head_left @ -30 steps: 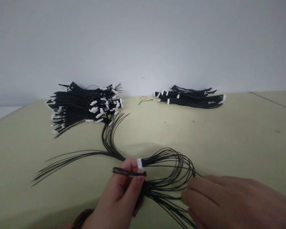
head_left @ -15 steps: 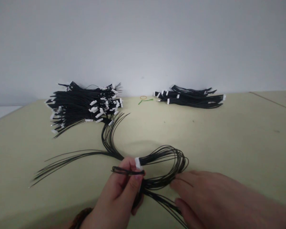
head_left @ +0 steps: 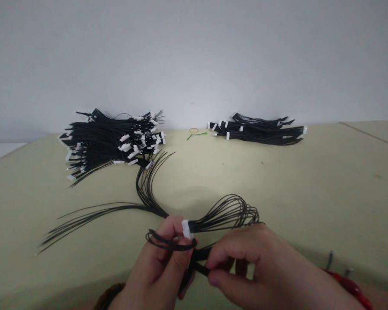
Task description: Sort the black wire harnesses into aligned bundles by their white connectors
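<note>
My left hand [head_left: 163,267] is closed on a bundle of thin black wires [head_left: 226,214] just behind its white connector [head_left: 186,228], with a black band [head_left: 168,243] looped round the fingers. My right hand [head_left: 261,271] pinches the folded part of the same wires close beside the left hand. The wires loop out to the right and fan away to the left across the table.
A big heap of black wire harnesses with white connectors [head_left: 111,142] lies at the back left, and a smaller tidy stack [head_left: 258,129] at the back right. An orange rubber band [head_left: 194,130] and a green tie [head_left: 197,135] lie between them on the yellowish table [head_left: 310,181]. A red-handled tool [head_left: 352,284] shows under my right wrist.
My right hand slid left along the wires and closed on them next to my left hand. The loop on the right has drawn tighter.
</note>
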Demonstrator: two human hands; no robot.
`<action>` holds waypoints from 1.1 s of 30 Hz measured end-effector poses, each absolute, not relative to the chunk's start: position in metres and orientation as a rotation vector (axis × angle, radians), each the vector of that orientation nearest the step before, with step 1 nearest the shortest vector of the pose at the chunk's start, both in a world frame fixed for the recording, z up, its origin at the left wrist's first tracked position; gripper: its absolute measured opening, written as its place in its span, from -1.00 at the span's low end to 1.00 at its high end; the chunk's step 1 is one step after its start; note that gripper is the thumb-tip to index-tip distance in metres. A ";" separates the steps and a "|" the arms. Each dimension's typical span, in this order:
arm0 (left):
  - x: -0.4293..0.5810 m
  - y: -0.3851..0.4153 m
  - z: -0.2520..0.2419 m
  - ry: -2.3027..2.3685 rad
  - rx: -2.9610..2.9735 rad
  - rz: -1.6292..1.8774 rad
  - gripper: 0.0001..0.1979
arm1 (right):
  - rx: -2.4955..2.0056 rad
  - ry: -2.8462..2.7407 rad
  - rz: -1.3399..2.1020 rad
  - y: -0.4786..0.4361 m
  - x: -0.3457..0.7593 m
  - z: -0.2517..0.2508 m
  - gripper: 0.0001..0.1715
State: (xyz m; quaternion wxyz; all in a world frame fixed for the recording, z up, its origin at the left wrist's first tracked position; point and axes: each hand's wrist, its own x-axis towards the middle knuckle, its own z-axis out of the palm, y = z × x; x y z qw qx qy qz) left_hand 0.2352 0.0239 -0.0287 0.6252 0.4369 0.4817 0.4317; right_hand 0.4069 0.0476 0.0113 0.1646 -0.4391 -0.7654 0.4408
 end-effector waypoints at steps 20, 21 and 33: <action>0.246 0.037 -0.018 1.201 0.779 1.014 -0.59 | -0.712 -2.012 2.304 0.086 0.467 0.058 -0.63; 0.246 0.036 -0.018 1.206 0.780 1.010 -0.59 | -0.634 -1.923 2.285 0.091 0.473 0.059 -0.65; 0.245 0.033 -0.019 1.200 0.837 0.964 -0.64 | -0.867 -1.325 1.368 0.091 0.453 0.063 -0.35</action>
